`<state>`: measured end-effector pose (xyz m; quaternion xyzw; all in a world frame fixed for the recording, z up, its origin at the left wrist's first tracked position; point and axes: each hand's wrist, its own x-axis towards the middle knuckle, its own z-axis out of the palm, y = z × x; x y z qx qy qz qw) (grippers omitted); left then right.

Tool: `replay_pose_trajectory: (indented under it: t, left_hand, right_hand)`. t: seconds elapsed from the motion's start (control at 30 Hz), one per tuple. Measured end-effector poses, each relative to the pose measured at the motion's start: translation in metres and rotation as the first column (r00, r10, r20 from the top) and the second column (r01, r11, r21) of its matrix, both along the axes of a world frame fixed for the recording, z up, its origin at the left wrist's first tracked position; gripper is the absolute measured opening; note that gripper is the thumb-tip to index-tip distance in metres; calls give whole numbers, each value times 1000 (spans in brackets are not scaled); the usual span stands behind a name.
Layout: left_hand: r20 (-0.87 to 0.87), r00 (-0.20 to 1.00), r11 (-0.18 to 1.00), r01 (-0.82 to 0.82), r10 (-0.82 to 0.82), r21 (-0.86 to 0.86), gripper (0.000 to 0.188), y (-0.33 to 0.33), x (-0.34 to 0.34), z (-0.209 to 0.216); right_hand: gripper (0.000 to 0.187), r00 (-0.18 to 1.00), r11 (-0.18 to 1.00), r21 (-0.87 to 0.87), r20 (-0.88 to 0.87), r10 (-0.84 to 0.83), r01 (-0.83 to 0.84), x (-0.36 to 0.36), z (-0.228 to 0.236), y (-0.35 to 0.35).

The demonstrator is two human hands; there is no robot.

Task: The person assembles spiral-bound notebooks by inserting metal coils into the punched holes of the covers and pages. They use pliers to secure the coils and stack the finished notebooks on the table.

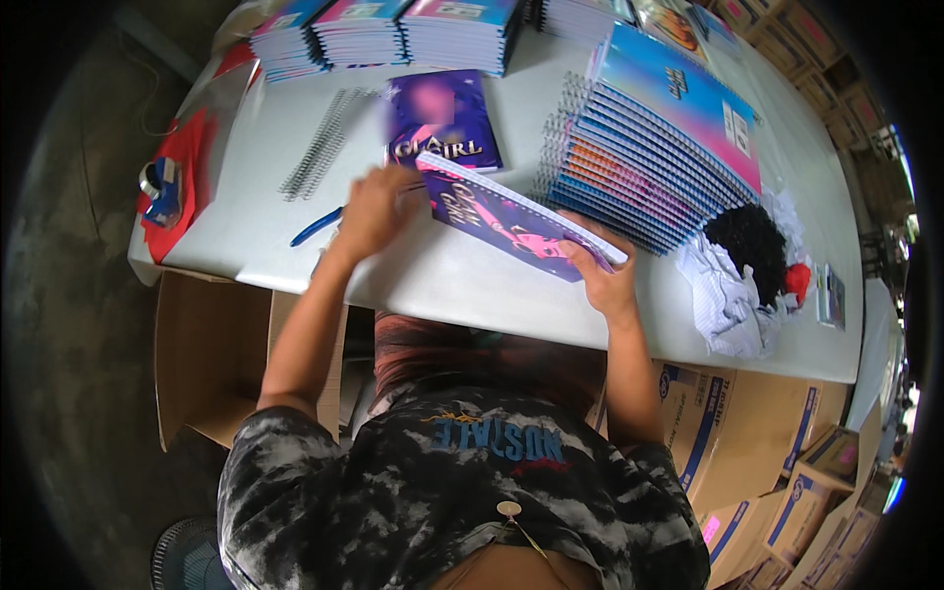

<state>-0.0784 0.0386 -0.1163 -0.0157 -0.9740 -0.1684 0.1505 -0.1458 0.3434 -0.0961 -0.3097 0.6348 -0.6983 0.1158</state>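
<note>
My right hand [602, 273] grips the right end of a purple notebook [511, 224] with a pink figure on its cover, thumb on top. A row of punched holes runs along its upper long edge, and it is held tilted above the table. At its left end is my left hand [376, 214], blurred, its fingers curled together; what they hold is hidden. A blue pen-like tool [317, 226] shows beside that hand; I cannot tell whether the hand touches it. Just beyond lies a purple booklet [442, 120]. Loose metal spiral coils [324, 143] lie to its left.
A tall stack of spiral notebooks [659, 147] stands at right, more stacks [364, 34] at the back. White cloth [733, 300] and a black bundle [747, 246] sit near the right edge. A tape dispenser [162, 192] rests on red material at left. Cardboard boxes [737, 423] are below.
</note>
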Motion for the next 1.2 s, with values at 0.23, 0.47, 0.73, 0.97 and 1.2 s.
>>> replay_pose_trajectory:
  t: [0.23, 0.47, 0.73, 0.97, 1.2]
  left_hand:
    - [-165, 713, 680, -701, 682, -217, 35, -121, -49, -16]
    - [-2, 722, 720, -690, 692, 69, 33, -102, -40, 15]
    - [30, 997, 621, 19, -68, 784, 28, -15, 0, 87]
    - [83, 993, 773, 9, -79, 635, 37, 3, 1, 68]
    - [70, 990, 703, 35, -120, 710, 33, 7, 0, 69]
  right_hand:
    - [28, 998, 999, -40, -63, -20, 17, -10, -1, -4]
    - [28, 988, 990, -129, -132, -75, 58, -11, -5, 0]
    - [27, 984, 991, -96, -140, -111, 98, -14, -11, -4]
    - [26, 983, 991, -79, -134, -122, 112, -12, -9, -4]
    - [25, 982, 993, -91, -169, -89, 74, -11, -8, -1]
